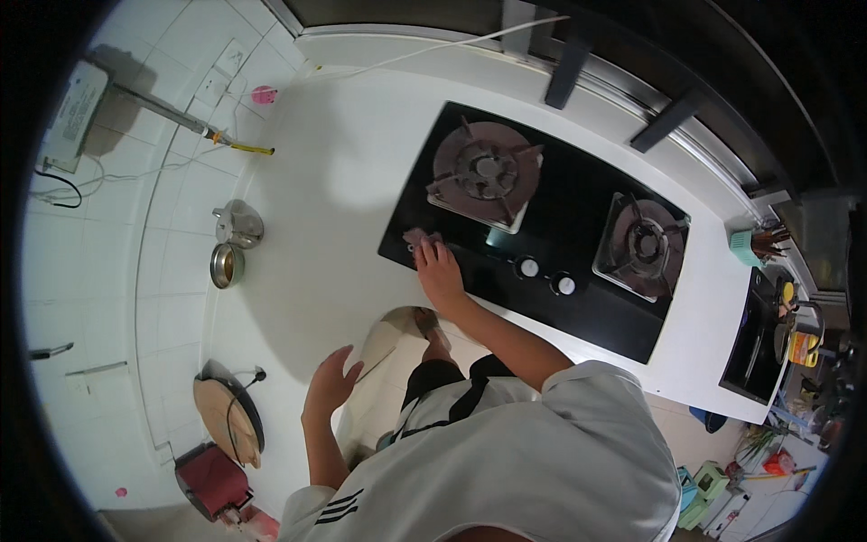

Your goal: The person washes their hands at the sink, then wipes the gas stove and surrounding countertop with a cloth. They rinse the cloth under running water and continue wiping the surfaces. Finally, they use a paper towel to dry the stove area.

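Observation:
My right hand (440, 274) presses a crumpled reddish cloth (421, 238) onto the left front corner of a black glass gas hob (562, 203). Close to it are the large left burner (486, 168) and two control knobs (528, 267). The smaller right burner (648, 245) lies farther off. Over the edge of the white worktop (305, 271), my left hand (331, 383) hovers with its fingers apart and nothing in it.
A lidded steel pot (240, 225) and a small metal bowl (226, 265) stand by the tiled wall. Nearer are a round wooden board (223, 417) and a dark red appliance (211, 480). A green utensil holder (745, 248) and a black sink (750, 345) are at the right.

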The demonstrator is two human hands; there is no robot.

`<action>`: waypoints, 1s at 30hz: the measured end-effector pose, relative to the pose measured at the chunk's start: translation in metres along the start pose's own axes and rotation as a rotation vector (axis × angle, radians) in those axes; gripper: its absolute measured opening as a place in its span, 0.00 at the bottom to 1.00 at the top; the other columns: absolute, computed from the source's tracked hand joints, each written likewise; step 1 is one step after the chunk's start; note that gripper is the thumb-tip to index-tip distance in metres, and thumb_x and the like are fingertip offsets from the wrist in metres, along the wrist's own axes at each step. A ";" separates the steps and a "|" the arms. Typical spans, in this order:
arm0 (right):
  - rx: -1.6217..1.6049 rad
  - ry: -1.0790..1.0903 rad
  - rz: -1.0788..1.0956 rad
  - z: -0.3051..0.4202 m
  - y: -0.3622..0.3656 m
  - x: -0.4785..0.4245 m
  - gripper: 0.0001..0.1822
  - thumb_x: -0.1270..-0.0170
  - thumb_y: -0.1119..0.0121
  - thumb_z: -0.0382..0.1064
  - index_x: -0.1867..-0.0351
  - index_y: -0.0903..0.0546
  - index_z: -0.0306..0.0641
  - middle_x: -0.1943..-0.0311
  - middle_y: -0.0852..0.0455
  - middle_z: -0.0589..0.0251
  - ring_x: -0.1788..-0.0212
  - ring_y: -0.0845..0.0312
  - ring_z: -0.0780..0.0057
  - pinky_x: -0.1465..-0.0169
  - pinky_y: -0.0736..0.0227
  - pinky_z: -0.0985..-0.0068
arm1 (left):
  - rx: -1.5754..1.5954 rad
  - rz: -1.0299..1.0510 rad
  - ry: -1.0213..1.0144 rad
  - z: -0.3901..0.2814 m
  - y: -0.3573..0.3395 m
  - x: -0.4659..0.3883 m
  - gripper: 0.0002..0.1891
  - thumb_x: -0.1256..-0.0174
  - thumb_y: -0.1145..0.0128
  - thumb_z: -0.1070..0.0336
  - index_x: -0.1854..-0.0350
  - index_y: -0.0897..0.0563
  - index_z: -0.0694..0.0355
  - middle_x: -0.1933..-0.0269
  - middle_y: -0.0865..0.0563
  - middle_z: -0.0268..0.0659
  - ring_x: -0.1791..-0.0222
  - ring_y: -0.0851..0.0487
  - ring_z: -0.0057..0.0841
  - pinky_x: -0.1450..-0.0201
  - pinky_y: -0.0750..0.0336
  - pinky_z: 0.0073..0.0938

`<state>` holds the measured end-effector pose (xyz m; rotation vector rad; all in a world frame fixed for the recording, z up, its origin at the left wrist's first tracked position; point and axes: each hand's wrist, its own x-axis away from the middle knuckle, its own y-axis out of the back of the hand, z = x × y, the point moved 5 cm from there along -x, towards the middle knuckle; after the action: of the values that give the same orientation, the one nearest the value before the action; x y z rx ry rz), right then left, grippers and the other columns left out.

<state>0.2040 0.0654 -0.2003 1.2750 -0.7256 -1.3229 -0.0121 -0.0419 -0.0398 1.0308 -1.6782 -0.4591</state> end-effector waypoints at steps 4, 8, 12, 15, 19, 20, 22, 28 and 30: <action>0.201 -0.182 0.259 0.033 -0.059 -0.035 0.30 0.36 0.52 0.34 0.33 0.35 0.22 0.30 0.45 0.31 0.32 0.49 0.27 0.32 0.47 0.41 | 0.022 -0.075 -0.074 0.047 0.030 -0.027 0.23 0.32 0.44 0.58 0.39 0.25 0.66 0.39 0.22 0.50 0.38 0.25 0.45 0.36 0.30 0.38; 0.264 -0.303 0.339 0.047 -0.094 -0.110 0.29 0.33 0.56 0.36 0.32 0.37 0.23 0.29 0.51 0.28 0.32 0.53 0.22 0.33 0.57 0.32 | 0.016 -0.078 -0.037 0.096 0.053 -0.051 0.23 0.32 0.43 0.58 0.39 0.26 0.66 0.39 0.22 0.51 0.38 0.25 0.46 0.37 0.30 0.40; 0.379 -0.660 0.399 0.005 -0.140 -0.185 0.42 0.35 0.48 0.53 0.27 0.45 0.28 0.27 0.59 0.30 0.29 0.59 0.25 0.32 0.59 0.34 | 0.036 -0.056 -0.019 0.119 0.078 -0.067 0.24 0.32 0.44 0.59 0.38 0.26 0.66 0.39 0.23 0.52 0.37 0.26 0.47 0.36 0.31 0.40; 0.221 -0.849 0.521 -0.024 -0.117 -0.242 0.56 0.44 0.43 0.69 0.24 0.52 0.35 0.26 0.66 0.34 0.27 0.62 0.28 0.31 0.58 0.37 | 0.114 -0.056 0.026 0.144 0.085 -0.072 0.24 0.32 0.44 0.59 0.38 0.26 0.66 0.39 0.23 0.52 0.37 0.27 0.47 0.35 0.32 0.40; 0.262 -1.020 0.494 -0.097 -0.116 -0.289 0.64 0.52 0.44 0.80 0.23 0.58 0.45 0.25 0.71 0.39 0.26 0.64 0.33 0.29 0.56 0.44 | 0.119 0.009 0.083 0.169 0.085 -0.080 0.24 0.31 0.45 0.59 0.38 0.27 0.68 0.38 0.23 0.53 0.36 0.27 0.47 0.34 0.33 0.40; 0.261 -1.019 0.477 -0.111 -0.115 -0.299 0.63 0.52 0.45 0.81 0.23 0.57 0.47 0.25 0.71 0.40 0.25 0.65 0.34 0.29 0.54 0.46 | 0.132 0.010 0.085 0.175 0.085 -0.081 0.24 0.31 0.45 0.59 0.38 0.27 0.68 0.38 0.23 0.53 0.36 0.27 0.47 0.34 0.33 0.40; 0.239 -1.030 0.440 -0.130 -0.109 -0.320 0.62 0.51 0.49 0.82 0.23 0.57 0.49 0.25 0.70 0.37 0.25 0.66 0.32 0.29 0.54 0.45 | 0.156 0.010 0.094 0.183 0.083 -0.083 0.24 0.31 0.45 0.60 0.38 0.27 0.68 0.38 0.23 0.53 0.36 0.27 0.47 0.34 0.33 0.40; 0.215 -1.032 0.326 -0.147 -0.102 -0.328 0.62 0.51 0.50 0.83 0.24 0.54 0.42 0.26 0.61 0.36 0.27 0.61 0.32 0.28 0.59 0.45 | 0.179 -0.043 0.107 0.192 0.093 -0.079 0.23 0.31 0.45 0.60 0.39 0.27 0.69 0.39 0.23 0.53 0.37 0.27 0.47 0.35 0.32 0.40; 0.267 -0.961 0.368 -0.135 -0.103 -0.314 0.65 0.50 0.47 0.81 0.25 0.55 0.30 0.27 0.60 0.34 0.26 0.59 0.37 0.29 0.55 0.47 | 0.161 -0.003 0.108 0.201 0.089 -0.075 0.23 0.31 0.45 0.60 0.39 0.26 0.69 0.39 0.23 0.54 0.37 0.26 0.48 0.35 0.32 0.40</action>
<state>0.2426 0.4173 -0.2451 0.5782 -1.7556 -1.5260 -0.2270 0.0302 -0.0910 1.1546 -1.6368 -0.2683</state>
